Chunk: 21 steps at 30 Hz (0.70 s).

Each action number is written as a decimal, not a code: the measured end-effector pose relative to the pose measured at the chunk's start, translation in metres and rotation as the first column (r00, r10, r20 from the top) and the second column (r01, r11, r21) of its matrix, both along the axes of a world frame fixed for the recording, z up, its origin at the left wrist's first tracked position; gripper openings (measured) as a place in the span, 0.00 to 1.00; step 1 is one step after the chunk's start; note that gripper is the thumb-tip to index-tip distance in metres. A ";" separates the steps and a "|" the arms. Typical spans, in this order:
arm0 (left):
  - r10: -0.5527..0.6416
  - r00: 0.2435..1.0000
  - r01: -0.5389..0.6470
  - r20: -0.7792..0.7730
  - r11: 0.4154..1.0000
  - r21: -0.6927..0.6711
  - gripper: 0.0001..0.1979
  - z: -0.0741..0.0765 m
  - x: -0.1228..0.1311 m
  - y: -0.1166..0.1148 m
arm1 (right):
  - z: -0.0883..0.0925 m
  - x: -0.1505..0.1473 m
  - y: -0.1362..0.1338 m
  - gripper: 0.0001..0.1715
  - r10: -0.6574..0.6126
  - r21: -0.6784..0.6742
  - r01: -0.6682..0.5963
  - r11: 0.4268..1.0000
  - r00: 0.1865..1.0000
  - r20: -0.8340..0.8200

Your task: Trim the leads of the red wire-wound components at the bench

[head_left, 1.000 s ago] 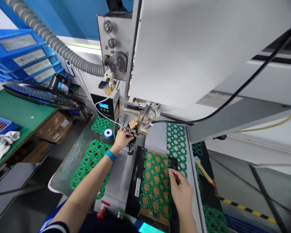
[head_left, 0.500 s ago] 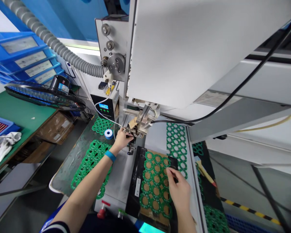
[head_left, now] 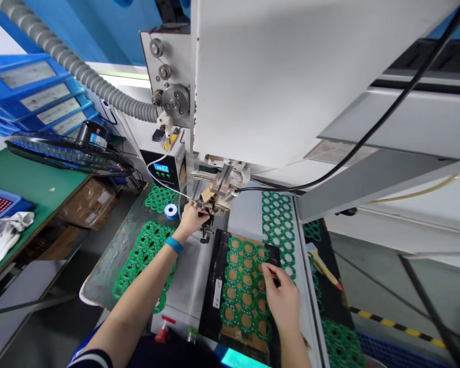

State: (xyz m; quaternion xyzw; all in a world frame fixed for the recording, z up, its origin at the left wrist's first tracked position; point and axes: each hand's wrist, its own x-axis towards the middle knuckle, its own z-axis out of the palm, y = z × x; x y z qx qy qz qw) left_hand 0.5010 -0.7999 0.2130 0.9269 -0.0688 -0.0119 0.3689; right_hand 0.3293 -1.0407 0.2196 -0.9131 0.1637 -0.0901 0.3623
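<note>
My left hand (head_left: pixel 191 219), with a blue band on its wrist, reaches up to the metal soldering head (head_left: pixel 216 197) of the machine. Its fingers are closed at the lower part of that head, where a white tube comes in; what they grip is hidden. My right hand (head_left: pixel 282 296) has thumb and forefinger pinched together at the right edge of a green circuit board panel (head_left: pixel 238 296) with round openings. Whether anything is between those fingers cannot be seen. The panel lies on a black fixture (head_left: pixel 213 266) with a brown surface under the openings.
More green panels lie left (head_left: pixel 143 255) and right (head_left: pixel 278 225) of the fixture. A solder spool (head_left: pixel 171 211) stands near a controller (head_left: pixel 161 168) with a lit display. A red knob (head_left: pixel 161 335) is at the front edge. A fan (head_left: pixel 69 153) and blue bins (head_left: pixel 42 92) stand left.
The camera view has shifted slightly, so the machine's upper part appears a little further left. Both hands keep nearly the same positions and grips, and the panel stays on the fixture.
</note>
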 end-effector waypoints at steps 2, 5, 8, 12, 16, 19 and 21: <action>-0.011 1.000 0.011 0.001 1.000 0.002 0.03 0.000 0.000 0.000 | -0.001 0.000 0.000 0.23 0.001 0.003 -0.001 1.000 1.000 -0.002; -0.015 1.000 0.015 -0.003 1.000 0.004 0.03 0.001 0.000 0.001 | -0.002 0.001 0.000 0.24 0.003 0.004 -0.003 1.000 1.000 0.004; -0.013 1.000 0.013 -0.003 1.000 0.005 0.03 0.001 -0.001 0.001 | -0.001 0.002 0.001 0.24 0.006 0.000 -0.006 1.000 1.000 0.004; -0.008 1.000 0.008 0.005 1.000 0.008 0.03 -0.001 0.000 0.001 | 0.000 0.002 0.001 0.25 0.012 -0.003 -0.012 1.000 1.000 0.012; -0.001 1.000 0.001 0.017 1.000 0.012 0.03 -0.004 0.000 0.001 | 0.000 0.002 0.001 0.25 0.012 0.008 -0.012 1.000 1.000 -0.006; 0.005 0.999 -0.005 0.032 1.000 0.014 0.03 -0.004 -0.001 0.001 | 0.000 0.002 0.000 0.25 0.012 0.013 -0.011 1.000 1.000 -0.020; 0.014 0.999 -0.014 0.045 1.000 0.017 0.03 -0.002 -0.002 0.000 | -0.001 0.001 0.000 0.25 0.012 0.017 -0.012 1.000 0.999 -0.034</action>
